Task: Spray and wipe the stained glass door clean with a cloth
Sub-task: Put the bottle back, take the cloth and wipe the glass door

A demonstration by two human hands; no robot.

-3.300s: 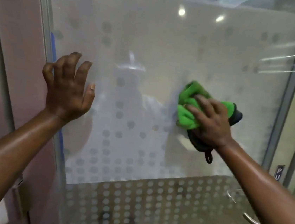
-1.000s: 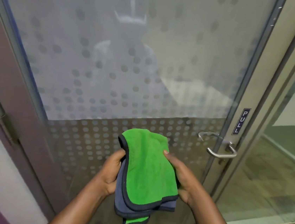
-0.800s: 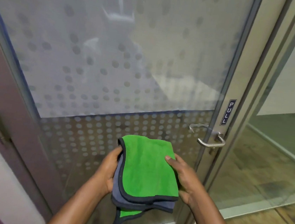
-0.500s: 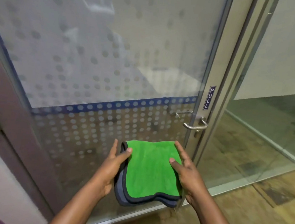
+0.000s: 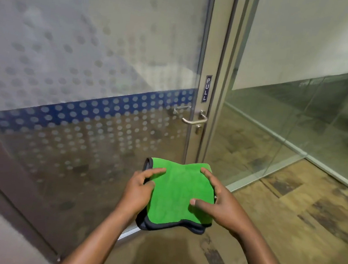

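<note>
Folded green microfiber cloth point(image 5: 180, 192) w/ dark trim is held flat in front of the frosted, dotted glass door point(image 5: 85, 61), low near its bottom edge, not touching the glass. Left hand point(image 5: 140, 190) grips its left edge, thumb on top, fingers under; right hand point(image 5: 218, 204) clasps the right edge, thumb & forefinger spread over the top. Steel lever handle point(image 5: 193, 119) & "PULL" label point(image 5: 207, 89) sit on the door frame above the cloth; wood-look floor point(image 5: 288, 221) lies to the right.

Floor point(image 5: 288, 221): mottled brown, lower right.
Glass partition point(image 5: 300, 116): right of frame.
Wall point(image 5: 309, 38): pale, upper right.
</note>
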